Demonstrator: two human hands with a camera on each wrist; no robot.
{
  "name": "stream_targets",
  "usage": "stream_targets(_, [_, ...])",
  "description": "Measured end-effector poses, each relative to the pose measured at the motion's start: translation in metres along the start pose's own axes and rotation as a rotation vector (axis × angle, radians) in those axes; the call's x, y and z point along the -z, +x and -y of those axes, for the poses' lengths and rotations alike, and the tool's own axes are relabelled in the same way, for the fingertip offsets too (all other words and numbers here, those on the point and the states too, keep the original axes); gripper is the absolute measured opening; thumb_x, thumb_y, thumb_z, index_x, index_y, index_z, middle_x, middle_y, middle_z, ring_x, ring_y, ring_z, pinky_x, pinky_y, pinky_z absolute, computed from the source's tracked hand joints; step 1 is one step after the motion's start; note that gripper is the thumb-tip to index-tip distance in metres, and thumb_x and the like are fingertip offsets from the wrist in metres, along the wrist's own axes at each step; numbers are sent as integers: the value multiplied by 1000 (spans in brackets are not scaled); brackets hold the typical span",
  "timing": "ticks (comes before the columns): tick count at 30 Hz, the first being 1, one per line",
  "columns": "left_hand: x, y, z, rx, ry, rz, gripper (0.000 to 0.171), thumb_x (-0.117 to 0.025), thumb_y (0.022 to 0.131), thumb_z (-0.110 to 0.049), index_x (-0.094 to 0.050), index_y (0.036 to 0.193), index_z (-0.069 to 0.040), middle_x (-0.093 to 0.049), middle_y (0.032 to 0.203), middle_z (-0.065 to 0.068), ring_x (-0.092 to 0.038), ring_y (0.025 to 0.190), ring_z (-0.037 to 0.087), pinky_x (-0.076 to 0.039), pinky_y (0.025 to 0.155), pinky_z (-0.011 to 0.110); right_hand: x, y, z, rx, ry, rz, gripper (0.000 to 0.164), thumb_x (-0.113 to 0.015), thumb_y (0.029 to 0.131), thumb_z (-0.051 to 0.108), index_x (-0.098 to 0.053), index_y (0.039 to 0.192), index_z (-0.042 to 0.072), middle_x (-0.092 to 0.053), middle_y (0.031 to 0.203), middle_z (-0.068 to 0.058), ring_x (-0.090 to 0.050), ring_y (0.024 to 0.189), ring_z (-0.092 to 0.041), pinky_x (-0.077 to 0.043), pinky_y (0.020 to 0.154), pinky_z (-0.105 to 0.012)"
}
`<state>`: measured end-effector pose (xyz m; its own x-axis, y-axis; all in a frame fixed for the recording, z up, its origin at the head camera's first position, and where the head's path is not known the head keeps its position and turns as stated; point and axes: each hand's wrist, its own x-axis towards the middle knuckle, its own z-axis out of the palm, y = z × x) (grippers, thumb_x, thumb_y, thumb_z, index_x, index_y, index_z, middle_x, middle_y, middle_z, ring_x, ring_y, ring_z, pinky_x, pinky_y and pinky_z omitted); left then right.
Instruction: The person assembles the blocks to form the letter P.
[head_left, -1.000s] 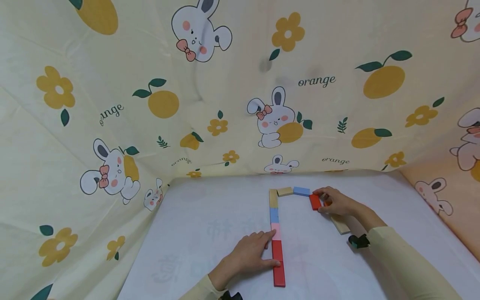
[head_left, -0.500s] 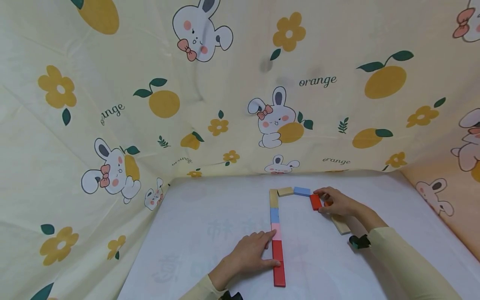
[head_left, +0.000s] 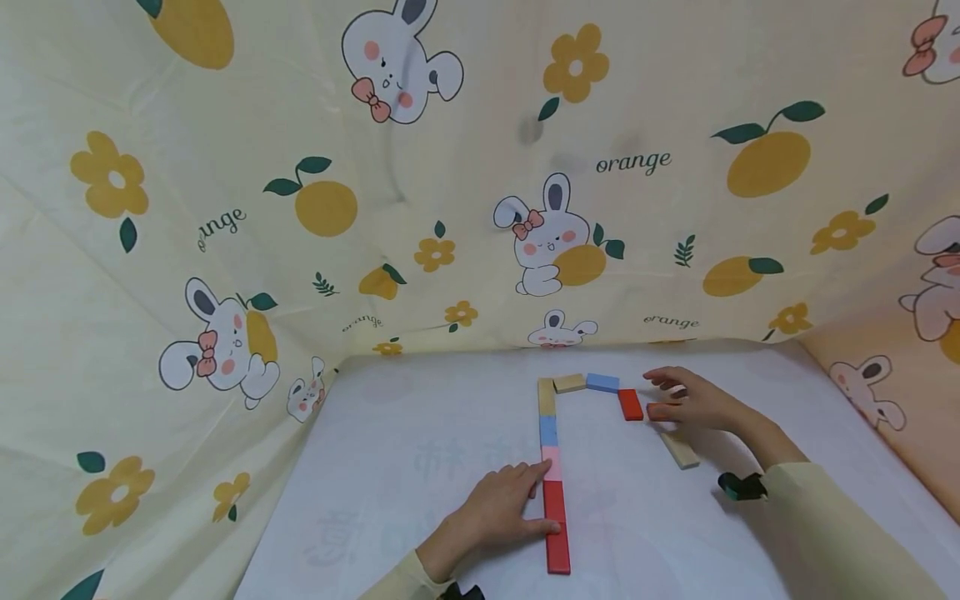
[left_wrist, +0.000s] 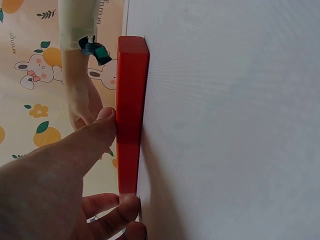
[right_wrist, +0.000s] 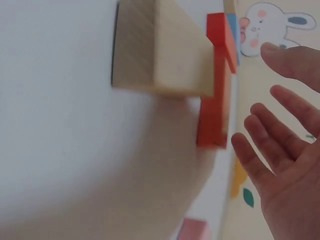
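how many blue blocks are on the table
2: one blue block in the straight row between a wooden block and a pink block; another blue block farther back. The right hand may hide more.

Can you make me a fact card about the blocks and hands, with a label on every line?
Long row, far to near: wooden block, blue block, pink block, upper red block, lower red block
Left hand: fingertip on the pink block, thumb on the lower red block
Right hand: beside the orange-red block, gripping nothing
Near right hand: tilted red block, wooden plank
Table: white
Cloth behind: bunnies, oranges, flowers
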<state>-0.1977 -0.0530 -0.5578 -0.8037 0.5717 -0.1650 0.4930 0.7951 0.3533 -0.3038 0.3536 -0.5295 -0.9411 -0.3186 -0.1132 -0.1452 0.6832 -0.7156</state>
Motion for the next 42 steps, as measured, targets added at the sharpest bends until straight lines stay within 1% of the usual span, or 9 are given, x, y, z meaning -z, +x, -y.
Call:
stream_targets(3, [0,0,0,2,0,5,94,-76,87,-72,-41,165,-33,-57,103,-17,-49,92,0,-49,86,32,6,-10,0,18,-33,-43,72,-78,99,37,-48,156,4,-50,151,-27,-51,133,-48,-51,104,-64])
stream_targets(10, [1,0,-1,6,-9,10,94,-76,88,-72,-41,166,-34,-57,103,-17,-49,93,1,-49,88,33,18,-32,-10,51,-92,-126,65,-77,101,31,-53,151,-2,-53,149,-29,-51,132,-47,-47,107,-67])
stream_targets(16, [0,-1,-1,9,0,13,94,-75,88,-72,-41,165,-33,-56,103,-17,-49,94,1,-49,88,33,24,-46,-28,17,-125,-162,65,-80,99,28,-53,149,-3,-52,147,-31,-49,131,-49,-45,106,-70])
stream_targets(21, [0,-1,0,-3,3,8,93,-74,88,-73,-41,165,-32,-56,103,-17,-48,93,1,-48,86,32,28,-59,-43,-11,-154,-195,63,-79,100,28,-54,148,-4,-53,144,-33,-50,128,-50,-46,102,-71])
stream_targets(26, [1,-1,-1,0,-3,14,94,-75,88,-72,-41,166,-32,-58,105,-17,-49,95,1,-49,89,33,29,-69,-54,-69,-170,-223,65,-78,100,33,-55,145,-7,-56,137,-35,-53,119,-49,-52,91,-62])
stream_targets(30, [2,-1,-1,5,0,17,94,-75,88,-72,-40,166,-32,-59,108,-16,-51,99,2,-51,93,36,31,-71,-61,-123,-159,-214,67,-81,98,35,-56,141,-11,-58,128,-35,-56,112,-46,-53,87,-54])
stream_targets(34, [1,-1,0,-1,5,14,94,-75,88,-72,-40,166,-32,-59,109,-16,-51,100,2,-51,95,36,32,-71,-68,-152,-158,-191,61,-83,96,27,-58,135,-13,-62,120,-32,-58,105,-41,-55,86,-49])
stream_targets(39, [0,-2,0,-10,8,8,93,-74,89,-72,-41,166,-31,-57,104,-16,-49,96,1,-49,89,33,32,-72,-71,-189,-140,-173,55,-83,95,22,-60,131,-13,-63,118,-31,-58,102,-38,-57,88,-49])
stream_targets(42, [1,-1,0,-7,6,6,93,-74,89,-72,-41,166,-31,-55,102,-16,-48,94,1,-48,86,31,32,-72,-71,-193,-142,-173,53,-82,95,21,-60,129,-13,-64,114,-29,-58,100,-37,-56,86,-46])
